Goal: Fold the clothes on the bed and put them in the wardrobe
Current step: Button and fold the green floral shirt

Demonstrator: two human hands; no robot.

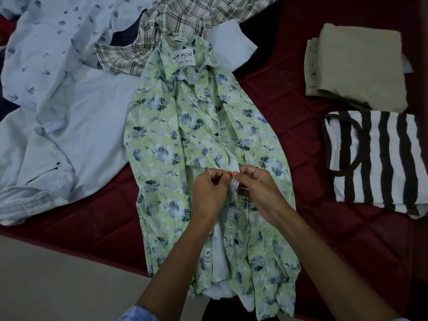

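A light green shirt with blue flower print [166, 140] lies face up along the dark red bed [289, 126], collar at the far end, hem hanging over the near edge. My left hand [209, 191] and my right hand [259, 188] meet at the middle of its front opening. Both pinch the edges of the placket there, fingertips nearly touching. The lower part of the front gapes, showing the pale lining.
A pale blue shirt [81, 140] lies spread to the left, a pale printed shirt [51, 42] behind it, and a checked shirt [176, 22] at the back. At the right sit folded beige trousers [356, 63] and a folded brown-and-white striped top [379, 158]. The light floor [58, 286] shows at lower left.
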